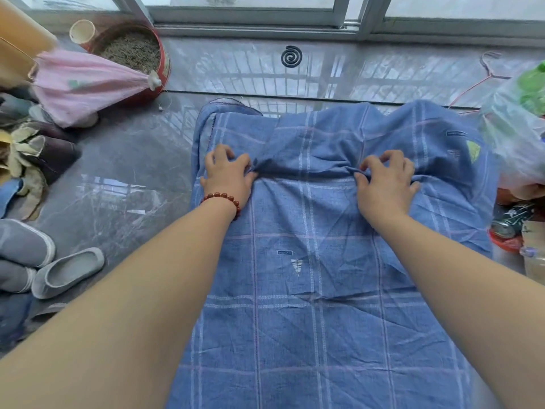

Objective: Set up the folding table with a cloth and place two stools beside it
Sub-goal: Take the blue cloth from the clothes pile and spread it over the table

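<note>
A blue checked cloth (318, 276) lies spread over a flat surface that it hides completely, reaching from the bottom edge up toward the window. A fold of it is bunched across the far part. My left hand (228, 175), with a red bead bracelet on the wrist, pinches that fold at its left end. My right hand (385, 184) pinches the same fold at its right end, fingers curled into the fabric. No stool is in view.
Grey slippers (66, 271) and piled shoes lie on the glossy grey floor at left. A red tub of granules (134, 51) and a pink cloth bundle (85, 84) stand far left. A mosquito coil (291, 56) lies by the window track. Plastic bags and cans (513, 225) crowd the right.
</note>
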